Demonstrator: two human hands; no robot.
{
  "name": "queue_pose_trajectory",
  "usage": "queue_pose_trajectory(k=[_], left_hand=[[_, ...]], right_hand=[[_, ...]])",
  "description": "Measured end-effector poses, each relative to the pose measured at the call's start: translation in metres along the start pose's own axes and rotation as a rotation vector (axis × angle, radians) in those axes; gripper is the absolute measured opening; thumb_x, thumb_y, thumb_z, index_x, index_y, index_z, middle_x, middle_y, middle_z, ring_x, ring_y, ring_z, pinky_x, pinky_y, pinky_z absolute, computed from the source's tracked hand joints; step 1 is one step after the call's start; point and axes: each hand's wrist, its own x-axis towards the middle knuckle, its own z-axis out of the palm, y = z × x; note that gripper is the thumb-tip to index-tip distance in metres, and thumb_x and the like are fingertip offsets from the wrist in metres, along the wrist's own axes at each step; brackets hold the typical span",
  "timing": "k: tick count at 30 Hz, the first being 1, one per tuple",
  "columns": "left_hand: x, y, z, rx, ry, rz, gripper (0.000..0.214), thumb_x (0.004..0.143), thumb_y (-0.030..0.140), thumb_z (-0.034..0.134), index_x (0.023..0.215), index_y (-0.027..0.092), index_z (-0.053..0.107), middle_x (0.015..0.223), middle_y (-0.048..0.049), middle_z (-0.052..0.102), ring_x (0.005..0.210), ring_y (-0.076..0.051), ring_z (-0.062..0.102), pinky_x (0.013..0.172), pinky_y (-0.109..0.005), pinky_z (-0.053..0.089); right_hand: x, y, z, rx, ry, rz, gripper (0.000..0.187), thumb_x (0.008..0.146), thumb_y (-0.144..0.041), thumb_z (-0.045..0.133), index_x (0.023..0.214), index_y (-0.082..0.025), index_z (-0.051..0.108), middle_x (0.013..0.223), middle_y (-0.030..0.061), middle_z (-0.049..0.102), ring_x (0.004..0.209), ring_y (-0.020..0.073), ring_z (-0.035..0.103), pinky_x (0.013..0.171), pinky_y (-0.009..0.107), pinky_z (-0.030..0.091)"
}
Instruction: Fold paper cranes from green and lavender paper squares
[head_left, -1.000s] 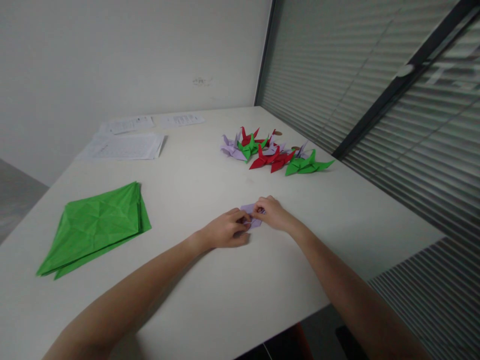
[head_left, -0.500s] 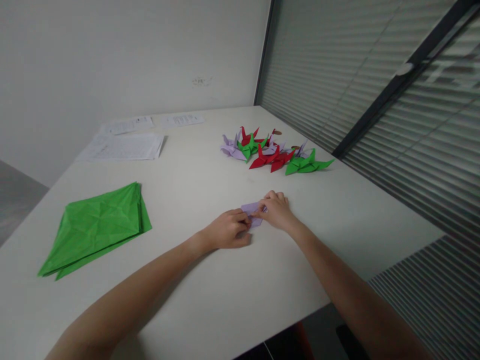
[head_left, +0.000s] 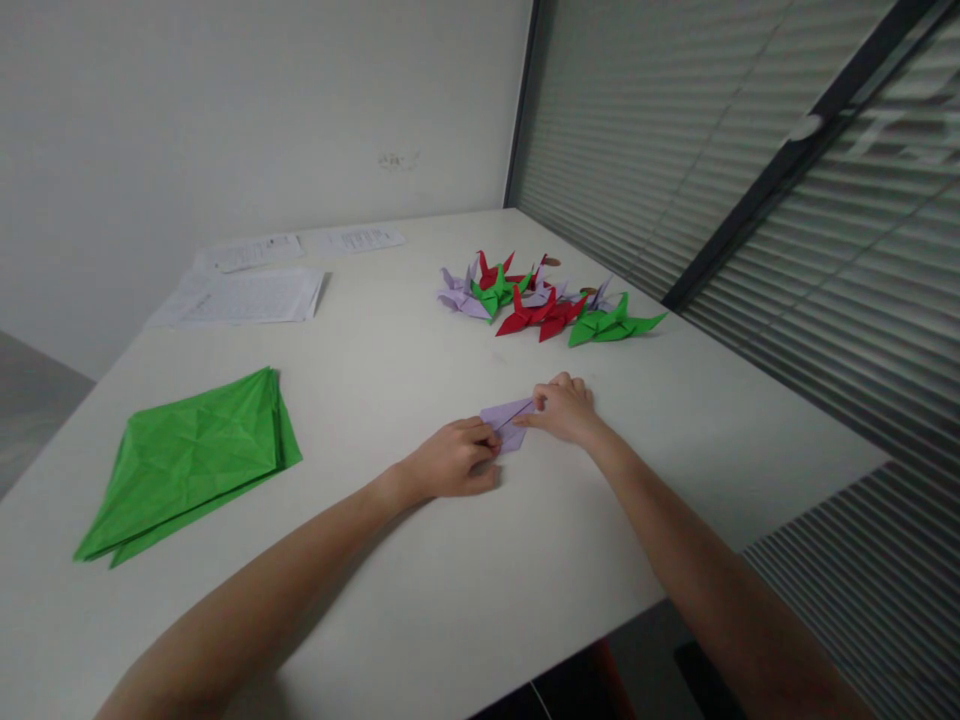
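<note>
A small folded piece of purple origami paper [head_left: 509, 424] lies flat on the white table between my hands, a crease line running slantwise across it. My left hand [head_left: 459, 458] grips its left end, fingers curled and pressed down. At the right end, my right hand [head_left: 564, 408] pinches the paper's edge between thumb and fingers. Part of the paper is hidden under the fingers of both hands. Beyond them stand several folded paper cranes in purple, red and green, with a green crane [head_left: 615, 322] nearest to my right hand.
A stack of folded green paper [head_left: 202, 440] lies on the left of the table [head_left: 390, 600]. Printed sheets [head_left: 247, 297] are at the far left, by the wall. Window blinds [head_left: 637, 120] border the right side. The table's front edge runs below my right forearm.
My right hand has slid to the right along the purple paper, uncovering more of it and its slanting crease. My left hand holds its place; the view has shifted slightly.
</note>
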Motion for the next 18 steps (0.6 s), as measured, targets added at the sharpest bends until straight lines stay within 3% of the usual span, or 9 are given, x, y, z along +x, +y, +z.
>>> queue_pose_trajectory(k=[3,8,12,18], left_hand=[[-0.002,0.001,0.001,0.028,0.012,-0.01,0.015,0.084,0.018,0.054,0.08,0.014,0.068,0.095,-0.0097,0.066,0.088,-0.02,0.059,0.083,-0.033,0.05],[-0.001,0.002,0.001,0.043,0.006,-0.017,0.018,0.086,0.02,0.053,0.078,0.014,0.068,0.097,-0.0104,0.065,0.091,-0.02,0.059,0.084,-0.033,0.05],[0.0,0.001,0.0,0.02,0.002,-0.032,0.017,0.085,0.02,0.054,0.076,0.014,0.068,0.096,-0.0102,0.064,0.089,-0.019,0.058,0.083,-0.032,0.05],[0.0,0.0,0.0,-0.009,-0.001,-0.023,0.019,0.086,0.019,0.053,0.076,0.014,0.068,0.095,-0.0102,0.063,0.089,-0.019,0.058,0.084,-0.033,0.05]], right_hand=[[-0.004,-0.004,-0.006,0.001,0.005,-0.06,0.045,0.065,-0.064,0.073,0.073,-0.022,0.059,0.093,0.0073,0.05,0.097,0.0302,0.047,0.084,0.041,0.034],[-0.013,-0.018,-0.02,0.065,0.135,-0.241,0.028,0.074,-0.044,0.073,0.078,-0.022,0.057,0.093,0.0056,0.052,0.096,0.0266,0.048,0.082,0.036,0.034],[-0.015,-0.025,-0.017,0.111,0.032,-0.339,0.029,0.071,-0.042,0.077,0.077,-0.022,0.056,0.091,0.0038,0.053,0.094,0.0248,0.048,0.082,0.035,0.034],[-0.015,-0.022,-0.003,0.063,-0.058,-0.316,0.032,0.069,-0.047,0.078,0.08,-0.023,0.059,0.097,0.0054,0.053,0.096,0.0266,0.047,0.082,0.037,0.034]])
